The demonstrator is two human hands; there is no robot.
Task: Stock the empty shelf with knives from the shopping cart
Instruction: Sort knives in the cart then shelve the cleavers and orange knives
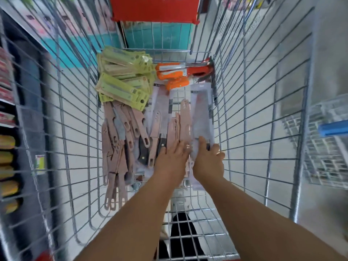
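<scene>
Both arms were reaching down into the shopping cart (244,102), hands side by side low in the middle of the frame. The right hand (209,161) had its fingers wrapped round the near end of a big packaged cleaver (202,117) that lay along the right side of the cart floor, thumb on top of the pack. The left hand (172,157) was flat, fingers straight and close together, resting on the pile right beside it, not gripping anything as far as I could see.

So the knives were all in the cart. Counts, roughly, since it was pretty blurry:
- green-carded knives (122,78), upper left of the pile, a stack of maybe eight or so, couldn't count exactly
- orange-handled knives (177,74), upper middle against the far end, three handles visible
- pink knives (120,140), a heap on the left side, well over ten, too tangled to count
- dark-handled knives (143,151), two that I could make out, just left of the left hand

Store shelving (11,129) ran down the left edge of the frame.
</scene>
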